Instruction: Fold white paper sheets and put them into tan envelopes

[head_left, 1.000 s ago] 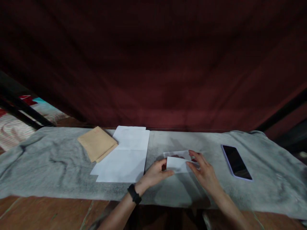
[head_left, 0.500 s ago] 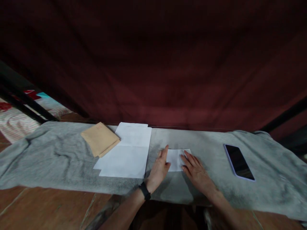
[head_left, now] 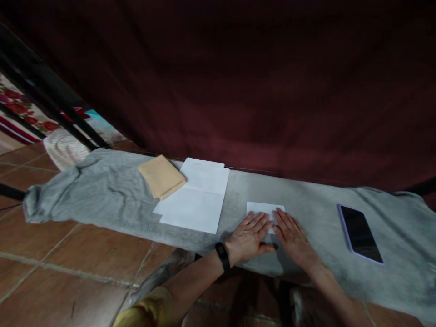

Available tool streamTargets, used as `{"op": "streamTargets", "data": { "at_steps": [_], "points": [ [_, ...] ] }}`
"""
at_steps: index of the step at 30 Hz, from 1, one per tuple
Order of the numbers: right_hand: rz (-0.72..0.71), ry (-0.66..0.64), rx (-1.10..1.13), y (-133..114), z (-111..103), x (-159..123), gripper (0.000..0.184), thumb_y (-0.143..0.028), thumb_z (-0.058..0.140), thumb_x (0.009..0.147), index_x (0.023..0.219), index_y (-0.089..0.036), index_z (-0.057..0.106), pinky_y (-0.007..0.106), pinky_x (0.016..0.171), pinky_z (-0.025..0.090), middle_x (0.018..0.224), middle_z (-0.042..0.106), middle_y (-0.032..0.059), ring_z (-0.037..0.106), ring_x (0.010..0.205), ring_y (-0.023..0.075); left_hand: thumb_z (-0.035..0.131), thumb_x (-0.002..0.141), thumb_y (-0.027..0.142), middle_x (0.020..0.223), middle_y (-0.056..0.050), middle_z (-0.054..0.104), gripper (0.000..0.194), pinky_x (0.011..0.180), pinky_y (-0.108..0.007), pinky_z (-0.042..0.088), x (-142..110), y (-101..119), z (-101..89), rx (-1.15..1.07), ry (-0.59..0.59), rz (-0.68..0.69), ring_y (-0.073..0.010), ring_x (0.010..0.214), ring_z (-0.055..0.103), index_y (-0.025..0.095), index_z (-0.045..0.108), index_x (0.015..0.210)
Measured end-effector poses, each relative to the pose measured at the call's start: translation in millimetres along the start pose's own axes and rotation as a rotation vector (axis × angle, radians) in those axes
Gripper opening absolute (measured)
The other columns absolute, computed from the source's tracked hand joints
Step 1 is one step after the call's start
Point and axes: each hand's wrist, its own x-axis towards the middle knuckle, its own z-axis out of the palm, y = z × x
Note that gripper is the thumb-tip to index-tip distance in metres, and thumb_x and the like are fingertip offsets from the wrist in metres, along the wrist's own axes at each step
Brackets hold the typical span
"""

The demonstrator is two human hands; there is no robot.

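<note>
A small white folded paper (head_left: 260,207) lies flat on the grey cloth. My left hand (head_left: 250,236), with a black band on the wrist, rests across its lower left part, fingers stretched out and palm down. On the paper's right part lies my right hand (head_left: 293,236), its fingers extended flat. The two hands' fingertips come close together near the middle of the sheet. Much of the lower half of the paper is hidden under the fingers.
Left of my hands lie larger white sheets (head_left: 197,200), partly under brown envelopes (head_left: 161,176). A phone (head_left: 361,234) in a lilac case lies to the right. The grey cloth (head_left: 116,190) covers a long bench, and a dark red curtain (head_left: 238,113) hangs behind it.
My left hand has moved from the paper's left edge onto the paper, its fingers now lying flat. My right hand remains on the right part. The view has shifted and tilted.
</note>
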Motion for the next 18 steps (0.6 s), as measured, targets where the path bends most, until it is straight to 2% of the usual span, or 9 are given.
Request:
{"op": "streamTargets", "data": {
  "at_steps": [6, 14, 18],
  "points": [
    [0.062, -0.034, 0.01, 16.5, 2.3, -4.3, 0.058, -0.039, 0.029, 0.104, 0.16, -0.021, 0.026, 0.048, 0.118, 0.035, 0.163, 0.035, 0.0087, 0.034, 0.148, 0.0238, 0.042, 0.098, 0.064, 0.164, -0.011, 0.033, 0.07, 0.126, -0.045, 0.012, -0.8, -2.2, -2.1, -0.029, 0.023, 0.019, -0.0246, 0.153, 0.023, 0.024, 0.034, 0.156],
    [0.114, -0.061, -0.013, 32.2, -1.5, -7.6, 0.051, -0.035, 0.03, 0.104, 0.154, -0.026, 0.041, 0.051, 0.116, 0.037, 0.161, 0.039, 0.006, 0.035, 0.148, 0.0267, 0.045, 0.097, 0.065, 0.166, -0.01, 0.027, 0.069, 0.126, -0.047, 0.011, -0.5, -3.5, -0.6, -0.05, -0.007, 0.01, -0.0244, 0.154, 0.021, 0.029, 0.035, 0.155],
    [0.161, -0.008, -0.003, 28.9, -3.1, 2.7, 0.05, -0.032, 0.031, 0.103, 0.148, -0.022, 0.05, 0.051, 0.115, 0.038, 0.157, 0.044, 0.0104, 0.038, 0.146, 0.0274, 0.046, 0.096, 0.065, 0.166, -0.01, 0.027, 0.069, 0.126, -0.047, 0.012, -0.7, -4.2, -0.1, -0.042, -0.001, 0.015, -0.0251, 0.154, 0.023, 0.03, 0.036, 0.155]
  ]
}}
